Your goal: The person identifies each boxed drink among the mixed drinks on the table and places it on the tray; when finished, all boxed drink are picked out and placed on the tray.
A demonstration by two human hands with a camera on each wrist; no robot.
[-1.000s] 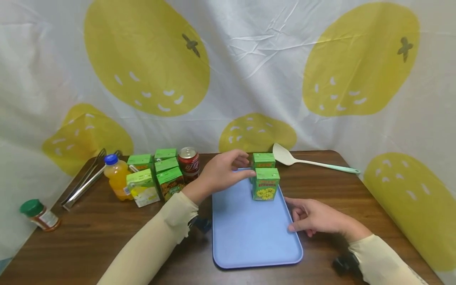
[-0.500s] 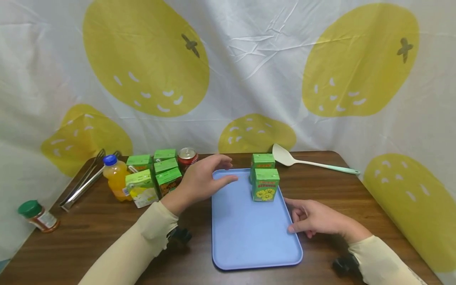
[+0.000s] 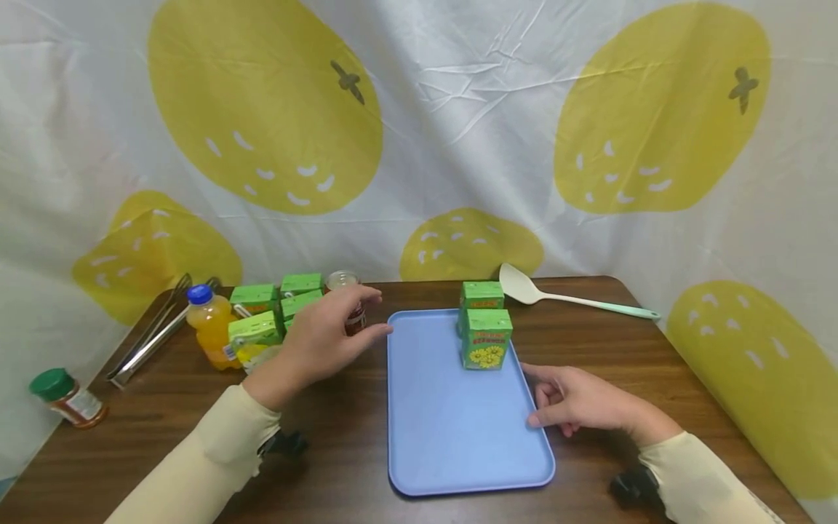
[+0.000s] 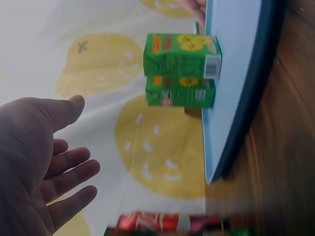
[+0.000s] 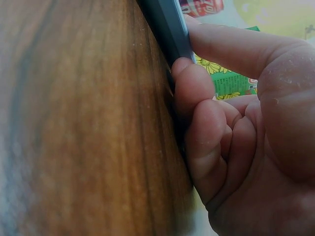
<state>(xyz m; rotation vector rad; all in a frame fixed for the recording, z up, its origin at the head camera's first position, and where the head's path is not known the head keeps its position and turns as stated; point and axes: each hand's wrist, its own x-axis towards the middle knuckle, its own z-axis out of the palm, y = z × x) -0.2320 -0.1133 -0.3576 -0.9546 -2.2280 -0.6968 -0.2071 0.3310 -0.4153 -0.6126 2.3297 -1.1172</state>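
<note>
My left hand (image 3: 321,338) hangs in the air left of the blue tray (image 3: 458,429), fingers spread and holding nothing. In the left wrist view the same hand (image 4: 54,162) is apart from everything. My right hand (image 3: 576,404) grips the tray's right rim between thumb and curled fingers; the right wrist view shows the thumb over the edge (image 5: 170,29). Two green drink cartons stand upright on the tray's far right part, a front carton (image 3: 487,340) and a rear carton (image 3: 483,291). Behind my left hand, a red soda can (image 3: 356,319) is partly hidden.
More green cartons (image 3: 254,297) stand at the left, some covered by my left hand. Near them are an orange juice bottle (image 3: 212,331), metal tongs (image 3: 150,343) and a green-lidded spice jar (image 3: 70,399). A spatula (image 3: 576,298) lies at the back right, before a patterned cloth (image 3: 458,131).
My left hand has moved left, away from the cartons on the tray, past the tray's left edge toward the other cartons. My right hand and the tray have stayed in place.
</note>
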